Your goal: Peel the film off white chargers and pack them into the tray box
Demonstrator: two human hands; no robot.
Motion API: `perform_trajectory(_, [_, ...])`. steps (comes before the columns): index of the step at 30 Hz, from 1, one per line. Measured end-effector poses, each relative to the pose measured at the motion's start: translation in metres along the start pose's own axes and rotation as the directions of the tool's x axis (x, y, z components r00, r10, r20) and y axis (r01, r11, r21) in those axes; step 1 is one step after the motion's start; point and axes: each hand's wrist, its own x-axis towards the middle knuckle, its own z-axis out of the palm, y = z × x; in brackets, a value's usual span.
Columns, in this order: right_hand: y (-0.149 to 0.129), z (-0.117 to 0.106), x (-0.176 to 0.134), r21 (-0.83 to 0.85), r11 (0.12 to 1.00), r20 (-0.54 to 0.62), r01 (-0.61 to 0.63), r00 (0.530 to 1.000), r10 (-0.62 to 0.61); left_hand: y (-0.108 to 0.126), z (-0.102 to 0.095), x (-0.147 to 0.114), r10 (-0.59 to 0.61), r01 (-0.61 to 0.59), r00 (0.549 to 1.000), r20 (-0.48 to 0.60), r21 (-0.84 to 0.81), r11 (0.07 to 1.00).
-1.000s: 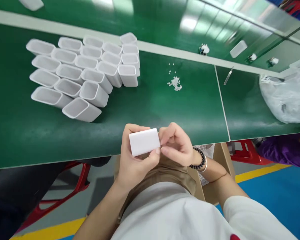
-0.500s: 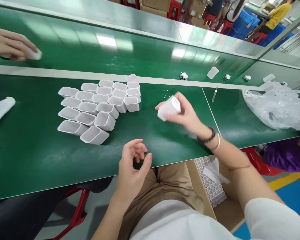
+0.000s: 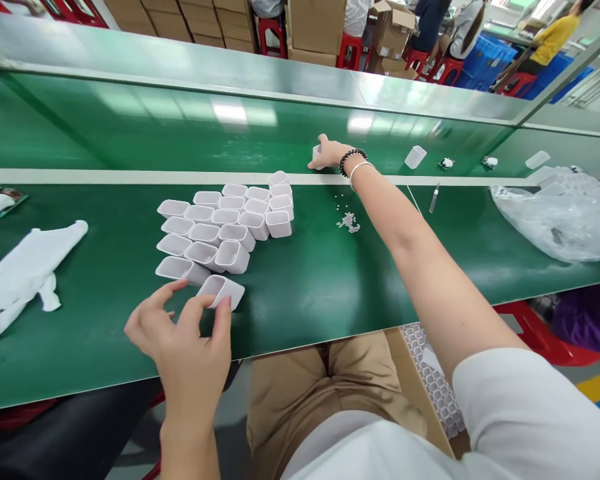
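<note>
At the front of a block of open white plastic cups (image 3: 205, 233), my left hand (image 3: 185, 337) has its thumb and index finger closed on the nearest cup (image 3: 229, 294), which lies tilted on the green surface. My right hand (image 3: 334, 153) reaches across the pale dividing strip. It is closed around another white cup (image 3: 317, 155) at the far green strip, and its fingers partly hide that cup. A small heap of tiny pale pieces (image 3: 349, 223) lies on the near surface, left of my right forearm.
On the left lies a white glove (image 3: 30, 273). To the right are a pen-like tool (image 3: 434, 199), a clear plastic bag (image 3: 555, 213), a loose white cup (image 3: 415, 157) and small parts (image 3: 447, 163). A carton of packed cups (image 3: 437, 380) stands beside my legs.
My right hand has carried its cup away to the far strip. My left hand has gone left onto the nearest cup of the block. Another person's hand at far left is out of view.
</note>
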Motion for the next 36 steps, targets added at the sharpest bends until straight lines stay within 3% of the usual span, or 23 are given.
perform_trajectory(2, [-0.003, 0.002, -0.010, 0.000, 1.000, -0.101, -0.003, 0.995, 0.003, 0.002, -0.001, -0.005, -0.150, 0.141, 0.989, -0.012, -0.268, 0.953])
perform_trajectory(3, [-0.003, 0.002, -0.018, 0.004, 1.000, -0.157, 0.024, 0.987, -0.023, 0.004, -0.002, -0.008, -0.271, 0.249, 0.963, 0.006, -0.415, 0.875])
perform_trajectory(5, [0.005, 0.003, -0.037, 0.014, 0.991, -0.231, 0.133, 0.965, -0.126, 0.007, -0.003, -0.011, -0.492, 0.425, 0.866, 0.087, -0.646, 0.634])
perform_trajectory(7, [0.020, 0.007, -0.059, 0.034, 0.982, -0.223, 0.188, 0.959, -0.176, 0.010, -0.004, -0.012, -0.592, 0.497, 0.786, 0.177, -0.751, 0.435])
perform_trajectory(10, [0.049, 0.019, -0.087, 0.192, 0.959, -0.145, 0.206, 0.973, -0.180, 0.015, -0.004, -0.009, -0.593, 0.521, 0.752, 0.289, -0.812, 0.264])
perform_trajectory(14, [0.075, 0.036, -0.104, 0.444, 0.870, -0.102, 0.214, 0.977, -0.189, 0.023, -0.003, -0.006, -0.499, 0.616, 0.696, 0.516, -0.786, 0.046])
perform_trajectory(20, [0.079, 0.041, -0.099, 0.448, 0.871, -0.119, 0.203, 0.979, -0.168, 0.034, 0.003, -0.013, -0.404, 0.694, 0.593, 0.696, -0.697, -0.183])
perform_trajectory(24, [0.077, 0.044, -0.095, 0.354, 0.905, -0.161, 0.237, 0.968, -0.191, 0.043, 0.006, -0.016, -0.332, 0.705, 0.570, 0.752, -0.655, -0.273])
perform_trajectory(27, [0.076, 0.049, -0.094, 0.316, 0.913, -0.212, 0.258, 0.957, -0.197, 0.049, 0.005, -0.017, -0.273, 0.706, 0.593, 0.758, -0.652, -0.276])
perform_trajectory(31, [0.078, 0.052, -0.095, 0.321, 0.915, -0.219, 0.245, 0.959, -0.180, 0.057, 0.002, -0.019, -0.243, 0.720, 0.626, 0.741, -0.669, -0.183])
perform_trajectory(36, [0.086, 0.048, -0.099, 0.405, 0.894, -0.212, 0.189, 0.971, -0.110, 0.059, 0.005, -0.023, -0.311, 0.719, 0.654, 0.689, -0.695, -0.027])
